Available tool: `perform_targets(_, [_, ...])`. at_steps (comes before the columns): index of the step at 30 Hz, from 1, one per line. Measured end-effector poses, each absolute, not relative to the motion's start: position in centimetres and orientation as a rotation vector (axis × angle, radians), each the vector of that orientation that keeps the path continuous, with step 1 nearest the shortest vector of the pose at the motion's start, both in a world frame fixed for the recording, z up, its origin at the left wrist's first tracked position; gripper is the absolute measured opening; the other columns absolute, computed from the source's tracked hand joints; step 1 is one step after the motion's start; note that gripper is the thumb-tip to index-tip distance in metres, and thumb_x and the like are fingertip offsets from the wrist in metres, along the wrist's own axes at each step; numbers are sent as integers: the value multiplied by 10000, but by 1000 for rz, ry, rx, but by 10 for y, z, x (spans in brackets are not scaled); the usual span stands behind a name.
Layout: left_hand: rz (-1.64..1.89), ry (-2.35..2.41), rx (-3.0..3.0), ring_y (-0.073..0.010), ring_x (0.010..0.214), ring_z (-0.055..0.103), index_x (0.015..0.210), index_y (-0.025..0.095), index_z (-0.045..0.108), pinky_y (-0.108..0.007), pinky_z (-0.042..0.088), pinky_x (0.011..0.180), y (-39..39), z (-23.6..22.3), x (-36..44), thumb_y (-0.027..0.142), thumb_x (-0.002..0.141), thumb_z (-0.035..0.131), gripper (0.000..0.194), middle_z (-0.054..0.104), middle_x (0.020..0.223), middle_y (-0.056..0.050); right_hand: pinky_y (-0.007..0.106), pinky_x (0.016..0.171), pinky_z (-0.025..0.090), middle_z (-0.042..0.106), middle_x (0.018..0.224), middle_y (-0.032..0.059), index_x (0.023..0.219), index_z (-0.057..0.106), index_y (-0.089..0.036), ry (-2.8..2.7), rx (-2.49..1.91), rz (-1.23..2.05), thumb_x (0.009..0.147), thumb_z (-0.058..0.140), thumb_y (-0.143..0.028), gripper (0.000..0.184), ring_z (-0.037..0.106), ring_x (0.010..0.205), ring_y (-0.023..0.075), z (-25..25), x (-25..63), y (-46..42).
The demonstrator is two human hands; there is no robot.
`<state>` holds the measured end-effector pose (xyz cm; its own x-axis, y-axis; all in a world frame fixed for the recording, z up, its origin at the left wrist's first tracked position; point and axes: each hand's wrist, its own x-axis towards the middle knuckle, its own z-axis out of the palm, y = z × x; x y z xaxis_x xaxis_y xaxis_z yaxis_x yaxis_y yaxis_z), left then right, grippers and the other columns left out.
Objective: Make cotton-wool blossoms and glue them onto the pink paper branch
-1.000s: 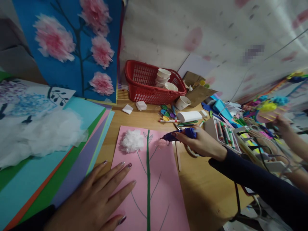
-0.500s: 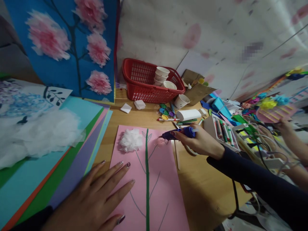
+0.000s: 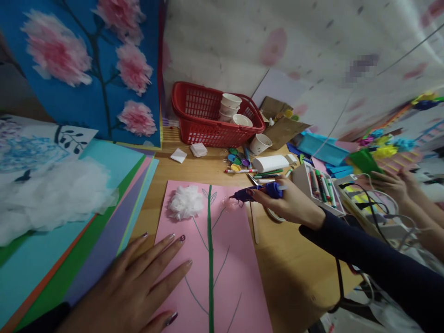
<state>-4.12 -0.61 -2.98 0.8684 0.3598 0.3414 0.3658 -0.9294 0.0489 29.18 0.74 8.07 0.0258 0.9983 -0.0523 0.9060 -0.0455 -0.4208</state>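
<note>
A pink paper sheet [image 3: 222, 277] lies on the wooden table, with a green stem strip [image 3: 209, 259] and thin drawn branches. A white tissue flower [image 3: 185, 202] sits at the top left of the sheet. My left hand [image 3: 138, 286] lies flat with spread fingers on the sheet's lower left edge. My right hand [image 3: 289, 203] grips a blue glue gun [image 3: 255, 192], its nozzle pointing left at a shiny blob near a branch tip.
Stacked coloured sheets [image 3: 69, 245] and white tissue fluff [image 3: 52, 194] lie at left. A red basket [image 3: 215, 120] with paper cups stands behind. Markers, paint pots and a white roll [image 3: 270, 163] crowd the middle; a marker box [image 3: 321, 185] and another person's hands [image 3: 391, 182] are at right.
The view has drifted a little; both my hands stay in place on the sheet and glue gun. The other person's hands at right have shifted with their colourful craft piece.
</note>
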Motion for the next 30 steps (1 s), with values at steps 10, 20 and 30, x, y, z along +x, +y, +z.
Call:
perform_targets(10, [-517, -571, -3005, -238, 1333, 321, 1375, 347, 382, -431, 83, 1145, -5, -30, -41, 538, 849, 478, 567, 354, 1477, -6, 270, 498, 361, 468, 463, -11, 534, 498, -182, -2043, -2045, 496, 845, 517, -482, 433, 401, 453, 104, 82, 297, 6])
perform_targets(20, [-549, -579, -3012, -232, 1329, 333, 1376, 349, 373, -426, 91, 1144, -5, -31, -41, 538, 859, 466, 558, 366, 1470, 10, 260, 472, 352, 481, 463, -21, 545, 469, -188, -2003, -2025, 554, 859, 496, -467, 421, 414, 428, 96, 85, 300, 0])
perform_targets(30, [-533, -555, -3018, -240, 1334, 327, 1380, 340, 375, -427, 85, 1144, -3, -29, -40, 523, 856, 482, 565, 367, 1470, -4, 298, 579, 395, 508, 525, 0, 531, 439, -209, -2114, -1932, 253, 847, 513, -463, 412, 461, 557, 143, 77, 305, -4])
